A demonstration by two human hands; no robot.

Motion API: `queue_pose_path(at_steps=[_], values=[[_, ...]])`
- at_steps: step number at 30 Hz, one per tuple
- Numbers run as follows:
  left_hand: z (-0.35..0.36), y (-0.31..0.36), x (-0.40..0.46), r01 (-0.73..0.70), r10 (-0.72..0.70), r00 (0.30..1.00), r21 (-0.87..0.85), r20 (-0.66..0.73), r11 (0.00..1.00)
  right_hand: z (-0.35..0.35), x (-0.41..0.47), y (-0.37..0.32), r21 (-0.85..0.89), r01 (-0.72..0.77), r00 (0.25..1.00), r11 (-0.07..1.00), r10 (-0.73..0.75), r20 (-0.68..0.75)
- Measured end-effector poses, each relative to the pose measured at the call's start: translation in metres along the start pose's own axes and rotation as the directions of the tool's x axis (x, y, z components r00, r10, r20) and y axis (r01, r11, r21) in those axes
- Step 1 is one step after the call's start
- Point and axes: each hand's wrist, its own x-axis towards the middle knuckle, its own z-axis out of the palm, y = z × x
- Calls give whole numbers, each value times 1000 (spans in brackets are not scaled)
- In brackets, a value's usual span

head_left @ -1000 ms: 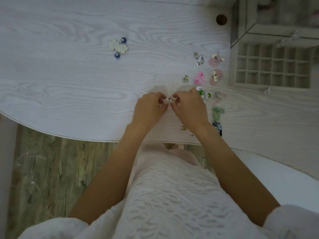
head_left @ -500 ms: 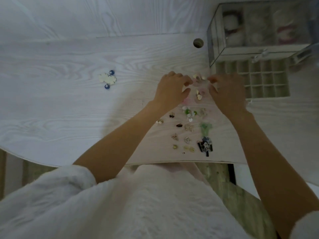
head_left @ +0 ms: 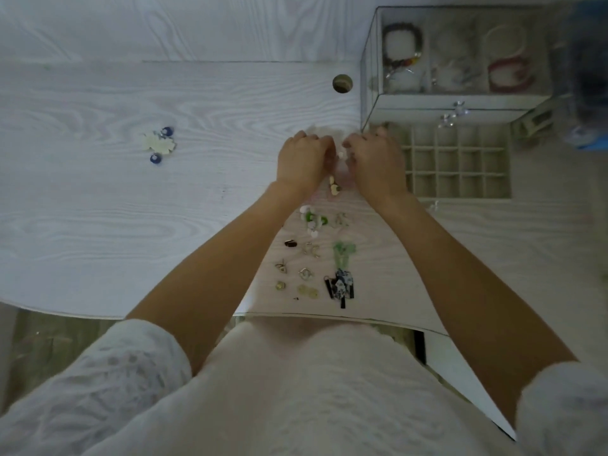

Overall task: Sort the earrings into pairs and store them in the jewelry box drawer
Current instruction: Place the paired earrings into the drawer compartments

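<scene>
Meanwhile, curled hands (head_left: 340, 159) over earrings (head_left: 335, 187)

Curled fingers of the left hand (head_left: 301, 159) and right hand (head_left: 375, 159) hide perhaps a small earring (head_left: 341, 155).

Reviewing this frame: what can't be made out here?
- Head view: what the left hand and right hand hold; curled fingers hide all but a pale speck.
- Small earrings near the table edge: too small to match into pairs.
- Jewelry box drawer: its near-left compartments are covered by the right hand.
- Blue object: blurred, cut off by the right edge.
</scene>
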Motion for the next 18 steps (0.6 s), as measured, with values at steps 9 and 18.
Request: queue_pose_path(at_steps=[9, 18], values=[[-7, 7, 6, 58, -49, 993, -77, 109, 995, -56, -52, 46, 541, -287, 940, 791, 340, 1], [-30, 62, -34, -113, -17, 972, -528, -236, 842, -29, -59, 48, 572, -263, 932, 777, 358, -58]])
